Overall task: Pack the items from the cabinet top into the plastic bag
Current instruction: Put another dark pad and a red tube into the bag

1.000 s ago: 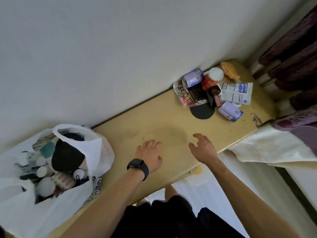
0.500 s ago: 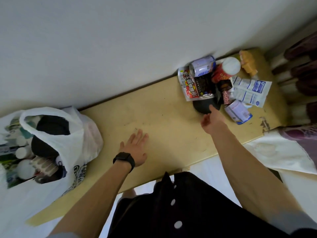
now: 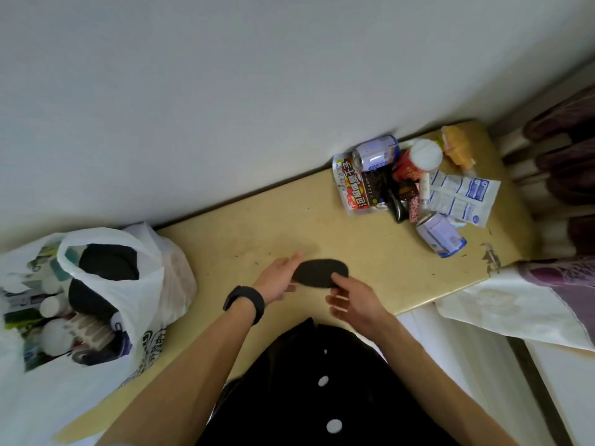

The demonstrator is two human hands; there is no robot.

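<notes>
The plastic bag [image 3: 154, 284] sits stuffed at the left end of the surface [image 3: 289, 226], and the leftover pile [image 3: 418, 185] sits in the far right corner. The black oval pad [image 3: 320, 272] has left that pile and is now held mid-surface. The right hand [image 3: 354, 304] pinches its right end. The fingers [image 3: 297, 255] of the left hand [image 3: 275, 280] lie fairly straight, touching its left end.
</notes>
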